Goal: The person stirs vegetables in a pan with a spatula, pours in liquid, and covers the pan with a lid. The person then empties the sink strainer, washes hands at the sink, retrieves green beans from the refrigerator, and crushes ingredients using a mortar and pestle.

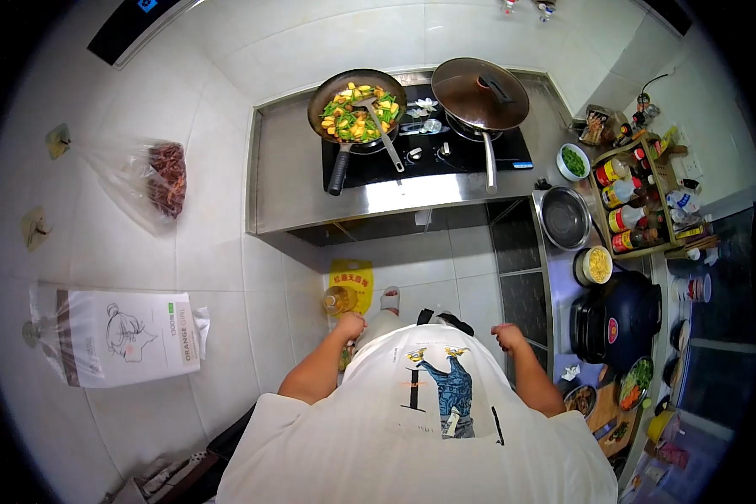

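Note:
My left hand (350, 326) hangs at my left side with its fingers curled into a loose fist. Nothing shows in it. On the floor beyond it, a bottle of cooking oil (339, 300) stands by a yellow bag (358, 279). My right hand (506, 338) is also closed, held low at my right side near the dark cabinet front, with nothing visible in it. Ahead of me on the stove (428, 165), an uncovered wok (315, 119) holds green and yellow pieces of food (344, 118). A metal spatula (386, 139) rests in it. Beside it sits a lidded pan (466, 80).
Along the right counter are a bowl of chopped greens (573, 161), a metal basin (565, 218), a rack of sauce bottles (626, 197), a yellow-filled bowl (597, 265) and a black appliance (617, 323). Plastic bags (134, 181) hang on the left wall.

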`<control>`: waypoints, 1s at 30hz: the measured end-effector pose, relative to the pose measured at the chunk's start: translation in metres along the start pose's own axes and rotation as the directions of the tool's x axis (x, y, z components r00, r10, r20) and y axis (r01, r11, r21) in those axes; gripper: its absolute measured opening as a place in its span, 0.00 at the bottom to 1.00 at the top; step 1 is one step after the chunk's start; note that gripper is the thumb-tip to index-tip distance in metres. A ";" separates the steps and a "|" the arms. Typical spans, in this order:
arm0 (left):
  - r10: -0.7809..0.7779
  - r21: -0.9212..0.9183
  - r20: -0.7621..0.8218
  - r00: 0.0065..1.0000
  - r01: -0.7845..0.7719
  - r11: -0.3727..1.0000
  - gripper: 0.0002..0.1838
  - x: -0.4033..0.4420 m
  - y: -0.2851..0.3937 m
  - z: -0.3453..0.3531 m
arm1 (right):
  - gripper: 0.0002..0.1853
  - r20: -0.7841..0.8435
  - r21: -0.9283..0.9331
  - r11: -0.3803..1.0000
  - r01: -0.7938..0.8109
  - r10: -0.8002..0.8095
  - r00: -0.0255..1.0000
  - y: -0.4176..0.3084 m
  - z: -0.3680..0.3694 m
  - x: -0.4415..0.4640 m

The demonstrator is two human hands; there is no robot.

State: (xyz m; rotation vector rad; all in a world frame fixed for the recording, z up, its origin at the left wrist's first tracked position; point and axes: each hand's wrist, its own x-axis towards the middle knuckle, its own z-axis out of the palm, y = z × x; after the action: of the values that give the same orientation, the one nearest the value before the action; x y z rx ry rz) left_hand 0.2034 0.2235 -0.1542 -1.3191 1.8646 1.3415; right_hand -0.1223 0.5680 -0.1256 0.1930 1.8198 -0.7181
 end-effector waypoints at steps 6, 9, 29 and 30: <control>0.034 0.132 0.014 0.999 -0.035 0.991 0.11 0.001 0.001 -0.002 | 0.11 0.019 0.001 1.000 0.000 0.000 1.000 -0.003 0.001 -0.003; -0.023 0.019 0.002 1.000 0.023 1.000 0.11 -0.012 0.014 -0.005 | 0.13 0.013 0.016 1.000 -0.020 0.020 1.000 -0.006 0.003 -0.006; 0.191 -0.007 -0.070 0.979 -0.192 0.981 0.10 -0.010 -0.005 -0.002 | 0.09 0.013 0.034 0.999 -0.006 0.006 1.000 0.010 0.003 -0.002; 0.060 -0.145 -0.072 0.996 -0.070 0.987 0.10 -0.017 0.004 -0.003 | 0.10 0.011 0.022 1.000 -0.004 0.004 1.000 0.010 0.003 -0.002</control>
State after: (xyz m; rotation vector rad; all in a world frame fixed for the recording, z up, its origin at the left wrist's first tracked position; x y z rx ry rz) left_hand 0.2066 0.2283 -0.1379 -1.4035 1.8993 1.5112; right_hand -0.1145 0.5749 -0.1284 0.2068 1.8012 -0.7352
